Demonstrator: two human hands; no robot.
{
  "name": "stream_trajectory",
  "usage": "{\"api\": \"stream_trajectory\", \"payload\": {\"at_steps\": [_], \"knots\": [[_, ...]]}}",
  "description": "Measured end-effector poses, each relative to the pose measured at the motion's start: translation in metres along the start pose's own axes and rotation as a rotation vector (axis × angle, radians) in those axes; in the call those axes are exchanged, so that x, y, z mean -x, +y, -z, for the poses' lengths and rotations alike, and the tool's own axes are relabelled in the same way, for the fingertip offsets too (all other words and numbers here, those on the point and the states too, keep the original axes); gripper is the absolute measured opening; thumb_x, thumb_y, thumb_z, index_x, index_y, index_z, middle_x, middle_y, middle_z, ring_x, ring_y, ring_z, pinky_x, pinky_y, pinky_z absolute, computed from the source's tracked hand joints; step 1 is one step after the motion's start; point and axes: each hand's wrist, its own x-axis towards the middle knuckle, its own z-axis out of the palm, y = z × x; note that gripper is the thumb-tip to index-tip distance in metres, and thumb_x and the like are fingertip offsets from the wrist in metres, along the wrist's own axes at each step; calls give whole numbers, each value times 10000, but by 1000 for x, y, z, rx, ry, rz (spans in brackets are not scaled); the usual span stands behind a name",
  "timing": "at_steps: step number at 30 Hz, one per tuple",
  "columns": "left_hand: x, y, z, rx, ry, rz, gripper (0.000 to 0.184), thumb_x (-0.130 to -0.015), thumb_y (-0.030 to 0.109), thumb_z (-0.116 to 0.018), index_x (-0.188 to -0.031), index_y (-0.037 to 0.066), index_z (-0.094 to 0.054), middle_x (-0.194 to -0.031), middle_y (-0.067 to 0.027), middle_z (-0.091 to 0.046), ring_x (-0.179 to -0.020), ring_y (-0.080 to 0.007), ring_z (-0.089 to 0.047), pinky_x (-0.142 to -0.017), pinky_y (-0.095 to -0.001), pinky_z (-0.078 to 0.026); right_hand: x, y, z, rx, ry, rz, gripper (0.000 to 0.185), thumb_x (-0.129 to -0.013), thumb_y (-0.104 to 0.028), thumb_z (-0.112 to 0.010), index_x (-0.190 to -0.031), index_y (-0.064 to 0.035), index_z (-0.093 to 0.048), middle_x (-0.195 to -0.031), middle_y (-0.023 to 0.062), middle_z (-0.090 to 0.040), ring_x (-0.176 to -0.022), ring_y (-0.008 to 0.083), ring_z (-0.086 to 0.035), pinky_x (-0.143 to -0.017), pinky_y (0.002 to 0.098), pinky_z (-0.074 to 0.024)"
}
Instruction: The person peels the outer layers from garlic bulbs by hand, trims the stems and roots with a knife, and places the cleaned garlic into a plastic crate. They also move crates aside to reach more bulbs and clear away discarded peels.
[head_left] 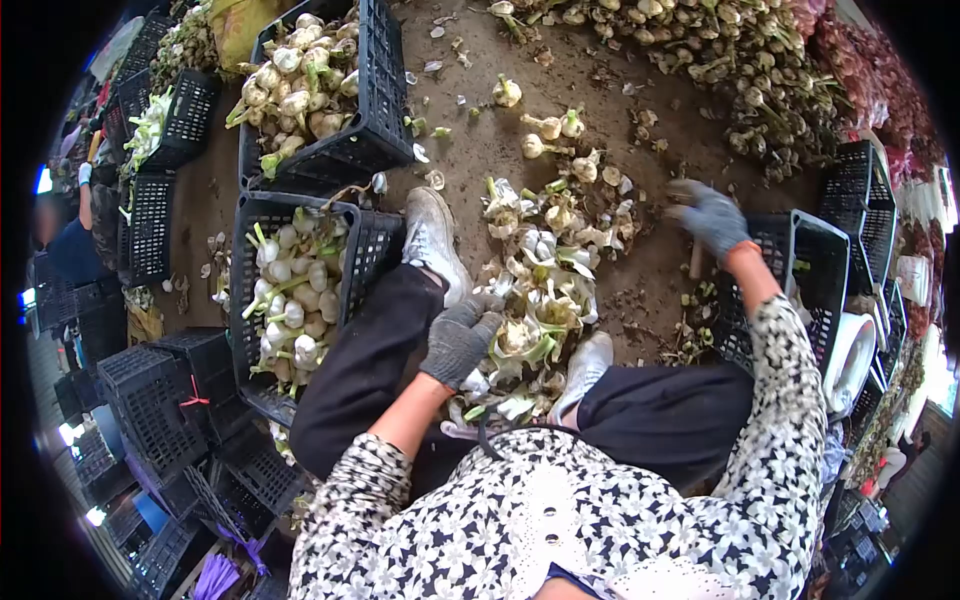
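Observation:
My left hand (460, 343), in a grey knit glove, is beside my left knee at the edge of a heap of garlic skins and trimmed leaves (545, 270). Its fingers are curled together; whatever lies inside them is hidden. Out to the right, my gloved right hand (714, 220) hangs over the dirt floor near a black crate (845, 255). Motion smears its fingertips, so I cannot see whether they hold anything. A short brown piece (697, 258) shows just below it. Several loose garlic bulbs (540, 128) lie beyond the heap.
Left of my leg, one black crate (365, 235) holds cleaned garlic bulbs; another crate (385, 90) behind it is heaped too. A large garlic pile (730, 70) fills the far right. Stacked crates (150, 400) stand at left, where another person (75, 235) is visible.

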Motion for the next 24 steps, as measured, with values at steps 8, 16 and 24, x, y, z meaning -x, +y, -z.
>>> {"api": "stream_trajectory", "payload": {"at_steps": [8, 16, 24], "knots": [[-66, -20, -48, 557, 23, 268, 260, -743, 101, -550, -988, 16, -538, -864, -60, -570, -751, -116, -515, -679, -246, -426, -162, -111, -138, 195, -194, -15, 553, -677, -391, -546, -1115, -73, -430, -1017, 182, -545, -936, 290, -537, -794, 378, -417], [-114, -34, -61, 756, 114, 261, 293, -750, 62, -545, -1039, 32, -512, -951, -36, -538, -827, -110, -492, -746, -239, -408, -208, -67, -185, -229, -60, -69, 486, -723, -290, -530, -1169, -124, -431, -971, 151, -570, -866, 261, -568, -738, 363, -444], [-185, 23, -81, 728, -108, -72, 542, -681, 97, -653, -1146, 12, -390, -1060, -101, -496, -936, -156, -496, -816, -272, -404, -92, -47, -100, -1437, -622, -27, 355, -781, -103, -522, -1124, -39, -457, -974, 94, -562, -856, 163, -548, -756, 289, -459]]}}
